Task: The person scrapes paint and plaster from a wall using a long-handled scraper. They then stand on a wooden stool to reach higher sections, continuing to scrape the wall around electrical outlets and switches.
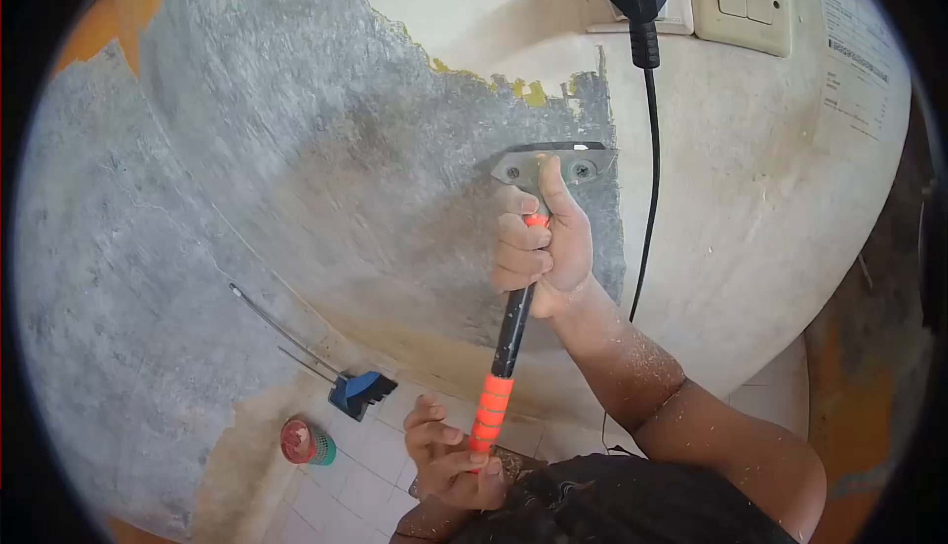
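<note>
Left of the scraper [513, 332], a blue-headed tool [361, 394] is seen, presumably kept out of its way. The scraper's lower end is loosely clamped in the left grip [456, 460], apparently for steering; its neck, just below the blade [585, 170], is clasped by the right grip [543, 243], thumb extended, probably so that the wall [415, 208] is pressed firmly.

Pale square-tiled floor [353, 486] carries red-topped green cylindrical container [321, 444]. Blue-and-black tool head with thin grey handle [361, 394] sits nearby. Brown flat item [523, 462], mostly hidden, unclear.
</note>
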